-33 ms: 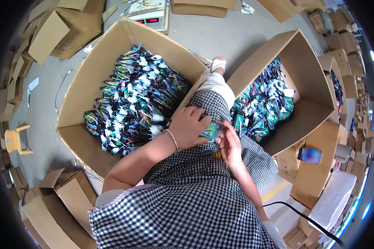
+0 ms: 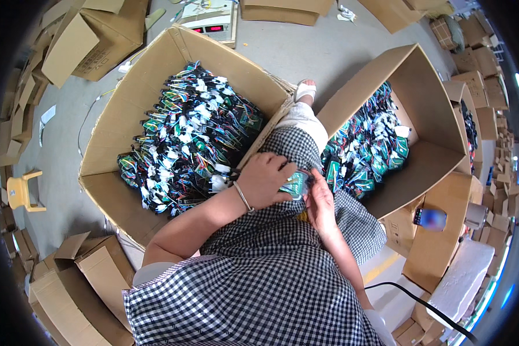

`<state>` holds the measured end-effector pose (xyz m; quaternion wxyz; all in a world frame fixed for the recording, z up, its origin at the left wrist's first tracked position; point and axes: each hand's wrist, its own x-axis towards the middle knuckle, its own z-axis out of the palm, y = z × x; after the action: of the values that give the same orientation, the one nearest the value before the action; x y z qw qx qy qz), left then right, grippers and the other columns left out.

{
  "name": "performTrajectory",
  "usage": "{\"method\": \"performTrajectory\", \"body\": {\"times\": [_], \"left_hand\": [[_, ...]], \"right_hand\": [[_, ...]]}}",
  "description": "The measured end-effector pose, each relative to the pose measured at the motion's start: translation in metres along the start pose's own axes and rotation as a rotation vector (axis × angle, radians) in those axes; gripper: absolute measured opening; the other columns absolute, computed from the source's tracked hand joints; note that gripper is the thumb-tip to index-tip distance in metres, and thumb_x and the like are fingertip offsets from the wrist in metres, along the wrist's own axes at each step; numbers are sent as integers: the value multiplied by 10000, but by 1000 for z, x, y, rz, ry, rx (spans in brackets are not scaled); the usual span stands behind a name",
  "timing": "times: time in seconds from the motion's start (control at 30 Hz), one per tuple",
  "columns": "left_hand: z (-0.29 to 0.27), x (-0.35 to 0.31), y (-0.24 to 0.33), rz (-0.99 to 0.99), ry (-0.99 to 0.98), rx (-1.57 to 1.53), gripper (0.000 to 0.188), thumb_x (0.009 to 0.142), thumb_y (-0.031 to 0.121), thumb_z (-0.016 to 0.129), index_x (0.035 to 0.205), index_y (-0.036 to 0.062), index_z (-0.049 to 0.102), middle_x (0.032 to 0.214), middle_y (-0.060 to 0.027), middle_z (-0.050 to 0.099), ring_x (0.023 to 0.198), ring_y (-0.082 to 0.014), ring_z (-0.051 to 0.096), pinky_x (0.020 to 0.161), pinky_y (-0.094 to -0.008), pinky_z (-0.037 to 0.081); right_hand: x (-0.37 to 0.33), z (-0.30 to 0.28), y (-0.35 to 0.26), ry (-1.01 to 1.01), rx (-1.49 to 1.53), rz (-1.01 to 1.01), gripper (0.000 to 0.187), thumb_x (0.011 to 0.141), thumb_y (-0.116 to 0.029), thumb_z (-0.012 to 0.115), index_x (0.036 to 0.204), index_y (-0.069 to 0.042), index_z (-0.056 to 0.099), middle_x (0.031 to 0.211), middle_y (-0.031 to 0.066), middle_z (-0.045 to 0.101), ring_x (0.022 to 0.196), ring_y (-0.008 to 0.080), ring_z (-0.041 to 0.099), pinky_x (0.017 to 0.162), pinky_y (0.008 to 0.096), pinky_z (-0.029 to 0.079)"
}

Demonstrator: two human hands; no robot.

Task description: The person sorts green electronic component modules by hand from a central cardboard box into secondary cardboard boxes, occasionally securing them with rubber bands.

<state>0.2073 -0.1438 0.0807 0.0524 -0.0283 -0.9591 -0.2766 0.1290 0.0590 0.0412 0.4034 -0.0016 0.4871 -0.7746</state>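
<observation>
I sit with a checked skirt over my lap between two large cardboard boxes. My left hand [image 2: 265, 180] and my right hand [image 2: 322, 202] meet over my knee, and both grip a small green circuit board [image 2: 297, 183]. A bracelet is on my left wrist. The open box on my left [image 2: 106, 138] is heaped with small green boards with coloured wires and white plugs [image 2: 190, 138]. In the box on my right [image 2: 429, 109], a smaller pile of the same pieces [image 2: 366, 150] lies against its near side.
A weighing scale with a red display [image 2: 210, 20] stands behind the left box. A small yellow stool [image 2: 23, 190] is at far left. Flat and folded cartons ring the floor. At right are a phone [image 2: 429, 218] on a carton, a white foam block [image 2: 461, 282] and a black cable [image 2: 421, 305].
</observation>
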Motion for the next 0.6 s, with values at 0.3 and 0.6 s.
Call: {"method": "performTrajectory", "body": {"times": [0.3, 0.6], "left_hand": [[-49, -35, 7, -66, 26, -236, 708, 586, 308, 819, 1168, 63, 499, 1100, -122, 545, 1044, -314, 540, 972, -476, 380], [-110, -48, -32, -245, 301, -16, 461, 531, 220, 802, 904, 67, 579, 903, -104, 587, 819, -299, 589, 711, -384, 488]], "right_hand": [[-15, 66, -48, -375, -1083, -666, 338, 622, 15, 777, 914, 3, 608, 1046, 160, 634, 885, 291, 617, 759, 355, 509], [-20, 58, -80, -217, -1049, -740, 397, 652, 4, 751, 997, 64, 563, 1176, 207, 581, 1007, 301, 609, 857, 378, 503]]}}
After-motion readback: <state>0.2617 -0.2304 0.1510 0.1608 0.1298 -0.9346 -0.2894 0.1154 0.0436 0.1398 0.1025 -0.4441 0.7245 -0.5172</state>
